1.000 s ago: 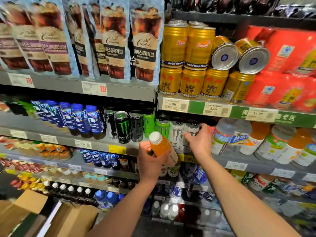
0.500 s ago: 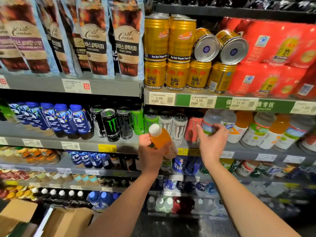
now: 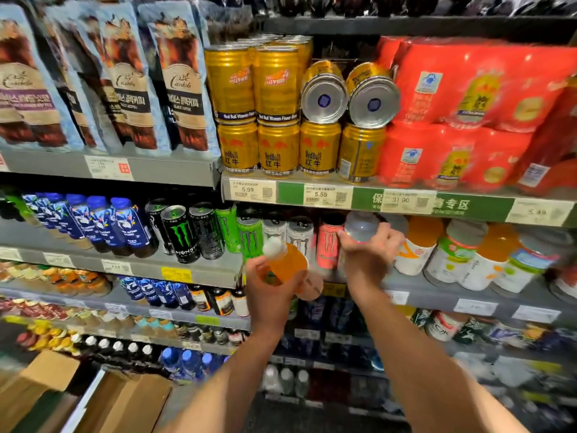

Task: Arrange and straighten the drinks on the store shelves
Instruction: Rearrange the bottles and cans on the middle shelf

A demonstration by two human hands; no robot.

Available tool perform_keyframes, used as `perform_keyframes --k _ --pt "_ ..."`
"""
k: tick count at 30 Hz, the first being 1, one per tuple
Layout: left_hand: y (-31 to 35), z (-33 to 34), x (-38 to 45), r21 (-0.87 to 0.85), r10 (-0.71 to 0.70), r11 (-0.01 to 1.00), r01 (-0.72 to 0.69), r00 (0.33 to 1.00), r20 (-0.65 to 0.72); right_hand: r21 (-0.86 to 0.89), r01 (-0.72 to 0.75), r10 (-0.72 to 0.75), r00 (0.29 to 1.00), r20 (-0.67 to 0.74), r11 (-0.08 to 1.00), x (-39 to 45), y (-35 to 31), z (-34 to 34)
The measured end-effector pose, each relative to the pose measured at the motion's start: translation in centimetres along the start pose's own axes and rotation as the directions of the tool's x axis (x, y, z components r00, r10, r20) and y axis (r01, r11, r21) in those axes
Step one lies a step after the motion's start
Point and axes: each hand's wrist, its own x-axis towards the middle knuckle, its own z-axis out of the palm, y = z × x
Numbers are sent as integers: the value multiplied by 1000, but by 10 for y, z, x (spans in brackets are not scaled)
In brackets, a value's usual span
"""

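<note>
My left hand (image 3: 274,292) holds an orange juice bottle (image 3: 288,264) with a white cap, tilted left, in front of the middle shelf (image 3: 203,273). My right hand (image 3: 368,254) grips a clear bottle with a grey cap (image 3: 360,228) at the left end of a row of leaning orange and clear drink bottles (image 3: 462,257). Just left of that hand stand a pink can (image 3: 327,245), two white cans (image 3: 298,235) and green and black Monster cans (image 3: 181,232).
Above are gold Red Bull cans (image 3: 278,151), two lying on their sides (image 3: 346,98), red multipacks (image 3: 468,120) and coffee pouches (image 3: 125,82). Blue bottles (image 3: 125,226) fill the left of the middle shelf. Lower shelves hold more drinks. Open cardboard boxes (image 3: 118,401) sit at bottom left.
My right hand moved right from the white cans to the clear bottle and closed on it. The view shifted, and my left hand kept the orange bottle.
</note>
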Motion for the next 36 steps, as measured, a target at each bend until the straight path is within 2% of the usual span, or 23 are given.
perform_keyframes --k 2,6,11,17,19,21,27,29,34,36 --pt "-1 7 -4 -17 -2 1000 1 1000 -14 79 56 -56 998 -3 995 -4 7 -2" --pt "1 17 -13 -154 -91 984 87 996 -17 334 28 -75 989 131 942 -11 29 -17" --pt "13 27 -17 -222 -154 964 147 988 -16 365 -80 17 985 173 928 -7 47 -42" --pt "25 43 -8 -196 -87 977 85 996 -3 524 -110 62 992 107 845 -20 65 -78" --pt "30 50 -4 -164 -3 986 11 999 51 586 -153 111 988 107 796 -24 69 -91" --pt "34 59 1 -164 22 986 3 989 146 633 -200 141 980 142 748 -25 76 -100" --pt "44 88 -5 -96 -2 995 24 974 228 657 -221 156 975 157 721 -27 94 -125" --pt "46 98 -9 -54 -5 998 17 977 214 661 -214 140 976 164 719 -25 101 -133" --pt "52 123 -14 87 -11 996 0 991 131 598 -97 66 995 74 796 -18 109 -147" --pt "53 133 -15 135 -18 991 3 994 104 579 -86 41 995 91 811 -13 117 -150"
